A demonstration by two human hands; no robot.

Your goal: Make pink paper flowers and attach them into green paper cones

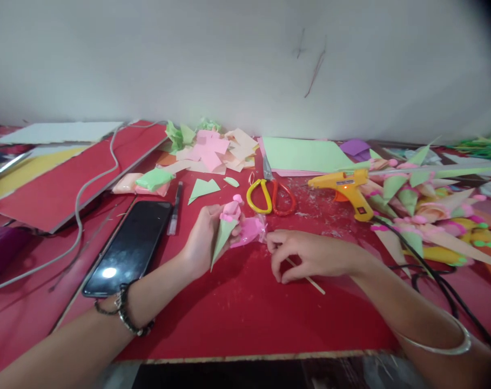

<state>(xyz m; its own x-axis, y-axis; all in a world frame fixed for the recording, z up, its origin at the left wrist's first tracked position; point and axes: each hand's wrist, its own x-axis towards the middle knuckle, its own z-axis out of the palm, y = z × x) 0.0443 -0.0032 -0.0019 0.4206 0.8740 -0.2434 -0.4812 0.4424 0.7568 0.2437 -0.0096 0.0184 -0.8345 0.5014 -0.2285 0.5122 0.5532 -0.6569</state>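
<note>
So the little green paper cone (223, 240) is pointy end down, tilted a bit, with bumpy pink clay (230, 209) around its top. There's a crinkly pink packet (250, 230) just beside it, plus a thin pale stick (316, 285) lying slantwise.

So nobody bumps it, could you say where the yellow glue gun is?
In the head view, the glue gun lies right of the red-and-yellow-handled scissors, beyond the right hand.

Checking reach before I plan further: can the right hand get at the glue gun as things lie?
Probably yes. Mostly bare red tabletop seems to lie between the right hand and the yellow glue gun, though the thin stick in its fingers might hamper the grip.
</note>
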